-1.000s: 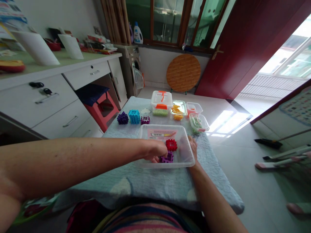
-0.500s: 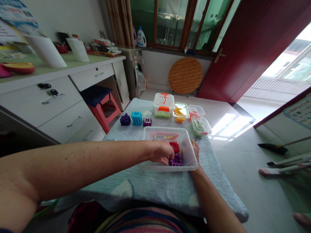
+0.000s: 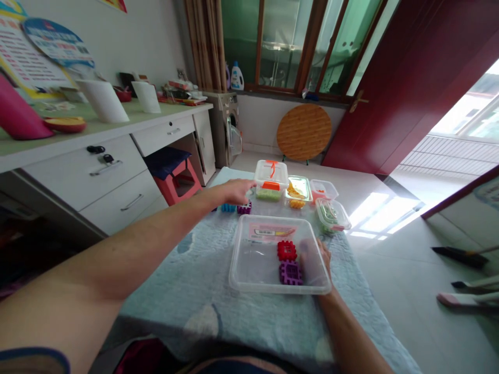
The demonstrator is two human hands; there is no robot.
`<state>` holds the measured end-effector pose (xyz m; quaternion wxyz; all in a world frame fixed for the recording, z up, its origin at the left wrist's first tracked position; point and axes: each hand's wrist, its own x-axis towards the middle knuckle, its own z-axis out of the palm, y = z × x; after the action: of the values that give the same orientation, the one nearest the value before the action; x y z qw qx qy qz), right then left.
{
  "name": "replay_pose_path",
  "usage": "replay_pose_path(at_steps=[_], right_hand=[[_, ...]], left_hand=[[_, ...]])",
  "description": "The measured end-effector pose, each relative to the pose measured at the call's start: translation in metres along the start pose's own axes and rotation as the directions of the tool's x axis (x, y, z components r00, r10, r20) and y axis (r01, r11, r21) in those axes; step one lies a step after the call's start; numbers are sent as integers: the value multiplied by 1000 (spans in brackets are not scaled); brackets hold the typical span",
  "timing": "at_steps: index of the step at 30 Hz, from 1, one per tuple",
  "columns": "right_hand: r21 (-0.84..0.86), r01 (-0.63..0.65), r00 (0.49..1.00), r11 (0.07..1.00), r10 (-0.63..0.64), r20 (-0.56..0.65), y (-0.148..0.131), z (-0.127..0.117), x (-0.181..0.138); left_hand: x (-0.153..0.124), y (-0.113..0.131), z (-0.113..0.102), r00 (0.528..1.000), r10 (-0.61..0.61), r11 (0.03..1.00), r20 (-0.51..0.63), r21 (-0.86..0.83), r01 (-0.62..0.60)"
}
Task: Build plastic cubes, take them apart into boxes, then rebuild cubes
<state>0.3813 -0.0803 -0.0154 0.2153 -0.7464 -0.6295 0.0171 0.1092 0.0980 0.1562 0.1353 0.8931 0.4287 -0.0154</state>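
Observation:
A clear plastic tray [image 3: 249,280] lies on the light blue cloth in front of me. A red block [image 3: 286,250] and a purple block [image 3: 290,272] sit inside it, near its right side. My right hand [image 3: 316,255] grips the tray's right wall, fingers showing through the plastic next to the purple block. My left hand [image 3: 236,191] is stretched out past the tray with fingers apart and nothing in it. It hovers just above a cyan block [image 3: 228,208] and a small purple block [image 3: 245,208], next to a lidded box [image 3: 272,179] with an orange latch.
Behind the tray stand small clear containers [image 3: 331,214] with coloured pieces. The cloth-covered table [image 3: 202,291] drops off at left and right. White drawers [image 3: 89,171], a red stool [image 3: 177,179] and a washing machine [image 3: 230,130] are at left; a broom [image 3: 460,253] lies on the floor at right.
My left hand has left the tray and reached forward to the far row of blocks. The purple block now lies free in the tray. The view has tilted up and to the left.

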Motion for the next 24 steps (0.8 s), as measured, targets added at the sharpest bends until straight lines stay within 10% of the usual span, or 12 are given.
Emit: replay_pose_path(at_steps=[8,24], right_hand=[[6,33,999,999,-33,2,0,4,-1],[37,12,999,999,-13,43,-5,-2,0]], left_hand=[[38,3,50,977,-104,947,187,318,40],[67,-5,66,951,-165,952,260,293,85]])
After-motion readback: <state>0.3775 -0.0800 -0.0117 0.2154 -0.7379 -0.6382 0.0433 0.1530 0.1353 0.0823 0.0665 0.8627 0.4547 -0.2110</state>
